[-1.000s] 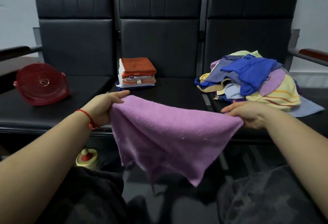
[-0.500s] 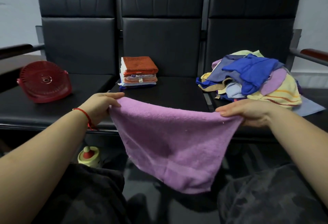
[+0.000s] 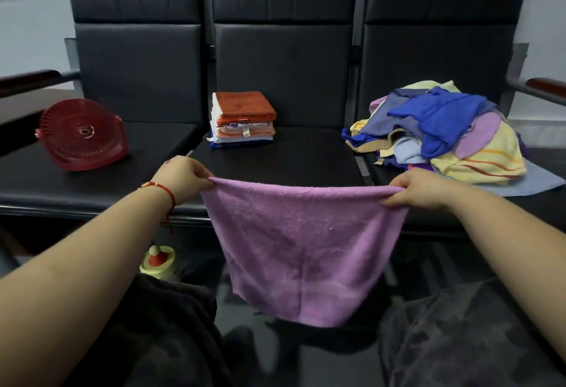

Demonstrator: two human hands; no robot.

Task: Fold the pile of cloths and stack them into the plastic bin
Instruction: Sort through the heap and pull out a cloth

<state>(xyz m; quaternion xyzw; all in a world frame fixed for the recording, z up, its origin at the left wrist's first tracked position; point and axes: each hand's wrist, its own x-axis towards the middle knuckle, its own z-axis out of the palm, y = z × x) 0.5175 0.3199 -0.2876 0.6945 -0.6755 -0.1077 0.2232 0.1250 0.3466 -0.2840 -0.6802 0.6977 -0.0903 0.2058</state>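
A purple cloth hangs in front of the middle seat, stretched by its top edge. My left hand pinches its top left corner, and my right hand pinches its top right corner. A loose pile of cloths in blue, yellow and purple lies on the right seat. A neat stack of folded cloths with an orange one on top sits at the back of the middle seat. A red plastic bin lies tipped on its side on the left seat.
Three black padded seats stand in a row with armrests at both ends. A small yellow and red bottle stands on the floor under the seats. My knees fill the bottom of the view.
Both hands have lifted the purple cloth's top edge and pulled it taut. The cloth now hangs straight down instead of draping at a slant.
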